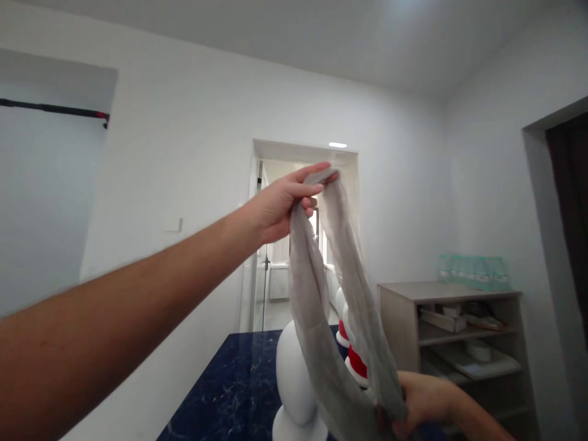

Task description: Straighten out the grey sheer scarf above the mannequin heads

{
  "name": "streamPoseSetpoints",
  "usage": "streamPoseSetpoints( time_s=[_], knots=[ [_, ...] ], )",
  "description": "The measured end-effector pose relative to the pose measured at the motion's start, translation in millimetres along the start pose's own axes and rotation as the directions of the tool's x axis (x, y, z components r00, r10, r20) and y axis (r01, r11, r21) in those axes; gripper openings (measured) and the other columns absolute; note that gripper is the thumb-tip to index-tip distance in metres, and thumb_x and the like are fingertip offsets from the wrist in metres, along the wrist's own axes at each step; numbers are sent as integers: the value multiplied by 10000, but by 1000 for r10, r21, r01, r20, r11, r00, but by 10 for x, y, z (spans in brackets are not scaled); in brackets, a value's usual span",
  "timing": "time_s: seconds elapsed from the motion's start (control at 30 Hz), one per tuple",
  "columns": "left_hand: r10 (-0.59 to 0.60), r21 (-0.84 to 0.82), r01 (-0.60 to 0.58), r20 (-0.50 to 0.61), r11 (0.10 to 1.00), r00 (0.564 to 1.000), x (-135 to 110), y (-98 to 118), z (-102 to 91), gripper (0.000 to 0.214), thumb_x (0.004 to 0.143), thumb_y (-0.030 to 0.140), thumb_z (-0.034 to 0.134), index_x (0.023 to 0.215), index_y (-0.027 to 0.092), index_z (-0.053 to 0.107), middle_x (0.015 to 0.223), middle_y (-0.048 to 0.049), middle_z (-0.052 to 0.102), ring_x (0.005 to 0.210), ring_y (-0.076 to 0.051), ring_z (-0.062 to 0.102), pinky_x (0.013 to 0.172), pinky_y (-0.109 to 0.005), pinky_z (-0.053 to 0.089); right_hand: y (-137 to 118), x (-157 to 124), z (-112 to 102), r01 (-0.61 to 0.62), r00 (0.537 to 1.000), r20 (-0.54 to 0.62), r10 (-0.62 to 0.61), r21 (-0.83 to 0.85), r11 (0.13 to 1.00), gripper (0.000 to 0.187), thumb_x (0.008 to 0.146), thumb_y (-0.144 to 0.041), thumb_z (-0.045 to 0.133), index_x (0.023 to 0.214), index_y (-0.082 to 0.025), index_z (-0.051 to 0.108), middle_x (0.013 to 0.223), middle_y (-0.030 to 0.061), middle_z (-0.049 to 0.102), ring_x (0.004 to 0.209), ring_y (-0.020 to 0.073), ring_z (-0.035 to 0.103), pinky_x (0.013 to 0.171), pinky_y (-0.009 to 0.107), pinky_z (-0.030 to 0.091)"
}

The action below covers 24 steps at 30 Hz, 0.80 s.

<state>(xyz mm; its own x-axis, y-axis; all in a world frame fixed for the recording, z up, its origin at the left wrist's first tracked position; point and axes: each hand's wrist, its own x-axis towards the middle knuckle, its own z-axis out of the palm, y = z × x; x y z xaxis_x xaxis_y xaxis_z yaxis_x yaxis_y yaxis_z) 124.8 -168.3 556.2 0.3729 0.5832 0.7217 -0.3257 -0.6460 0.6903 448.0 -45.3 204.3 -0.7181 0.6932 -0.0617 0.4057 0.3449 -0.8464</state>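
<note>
A light grey scarf [313,318] hangs in a long loop in front of me. At its top, my left hand [289,199] is closed on the cloth, arm stretched out and raised. Lower right, my right hand [423,397] grips the loop's bottom end; its fingers are partly hidden and blurred. Behind the scarf a white mannequin head [290,373] stands upright, partly covered from view by the cloth. Further back, more white mannequin heads with red bands [357,362] at their necks show through and beside the loop.
The heads stand on a dark blue marbled table [229,380]. To the right is a shelf unit [399,312] holding boxes and papers, with several bottles [478,272] on top. A doorway [254,245] opens in the white wall ahead.
</note>
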Motion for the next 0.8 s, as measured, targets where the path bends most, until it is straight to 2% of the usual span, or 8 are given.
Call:
streamPoseSetpoints(
  time_s=[0.07,0.13,0.2,0.37,0.53,0.63,0.73,0.8],
  knots=[
    [-65,38,63,70,997,995,9,-190,170,548,865,-24,678,1367,194,713,1274,-94,777,539,6,486,496,-143,456,-169,26,93,146,987,63,-148,48,988,650,560,-341,1000,1171,-206,822,1095,55,817,1064,283,736,993,408,558],
    [-121,71,113,112,991,986,16,-354,272,565,871,-10,689,1398,193,703,1284,-121,767,539,7,460,471,-147,414,-332,80,175,328,941,49,-336,123,937,470,627,-382,991,1025,-182,841,1114,82,807,1167,298,714,1093,435,523],
    [-157,77,148,136,986,978,18,-453,293,582,868,3,700,1413,206,698,1272,-124,763,533,10,421,444,-153,353,-417,127,210,413,904,6,-428,246,877,376,625,-405,1004,817,-160,794,1028,88,811,1094,285,740,1027,412,559],
    [-161,48,156,99,986,982,-17,-366,111,551,861,-3,675,1365,215,720,1352,-99,729,525,23,352,407,-144,248,-416,18,-8,204,940,110,-324,579,789,661,566,-493,1058,1057,-144,787,891,82,836,818,263,816,844,390,648],
    [-169,102,161,81,982,982,-44,-246,34,501,892,-4,642,1349,193,705,1324,-74,728,521,16,312,404,-141,238,-962,-69,-115,445,881,-184,-435,634,632,966,727,-894,763,1433,-238,702,1389,174,774,1239,351,757,1042,471,614],
    [-166,130,153,90,980,982,-14,-306,77,508,888,23,672,1366,193,699,1064,-36,723,523,2,337,411,-153,225,-1512,138,78,568,822,-307,-479,511,646,893,760,-794,837,1416,-203,700,1544,184,674,1421,371,641,1237,503,476],
    [-157,165,143,75,976,985,27,-367,110,521,869,56,709,1364,219,716,941,-11,684,535,-18,386,432,-167,286,-1943,406,306,582,813,-367,-453,495,645,702,742,-579,958,1297,-202,753,1394,139,774,1283,321,725,1120,454,568],
    [-146,177,136,44,975,988,47,-373,101,519,855,64,723,1343,240,735,918,-4,683,553,-35,418,498,-191,418,-2097,549,428,534,838,-247,-486,549,643,716,762,-534,945,1341,-168,738,1340,151,792,1227,292,743,974,373,626]
  ],
)
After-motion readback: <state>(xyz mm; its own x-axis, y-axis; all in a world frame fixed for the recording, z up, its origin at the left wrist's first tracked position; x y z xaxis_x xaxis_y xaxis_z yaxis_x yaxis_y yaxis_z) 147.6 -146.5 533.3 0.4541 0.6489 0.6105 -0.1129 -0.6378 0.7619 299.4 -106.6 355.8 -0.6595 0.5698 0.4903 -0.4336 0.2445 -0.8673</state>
